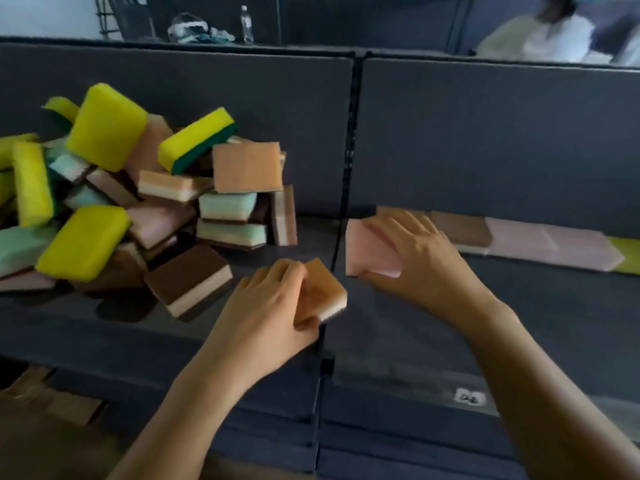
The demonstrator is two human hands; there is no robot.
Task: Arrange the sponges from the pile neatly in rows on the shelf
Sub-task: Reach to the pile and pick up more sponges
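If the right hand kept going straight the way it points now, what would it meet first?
Likely the dark back panel, near its vertical seam. The right hand, holding a pink sponge, points up and left, with nothing else visible between; depth is unclear.

Two hands are at the shelf. The left hand holds one orange sponge, and the right hand holds one pink sponge. The row along the back shows five sponges: one tan sponge mostly hidden behind the right hand, one brown sponge, two pale pink sponges, and one yellow sponge cut by the frame edge. The pile shows about twenty, overlapping too much for an exact count; seven are yellow. Behind stand one bottle and one person.
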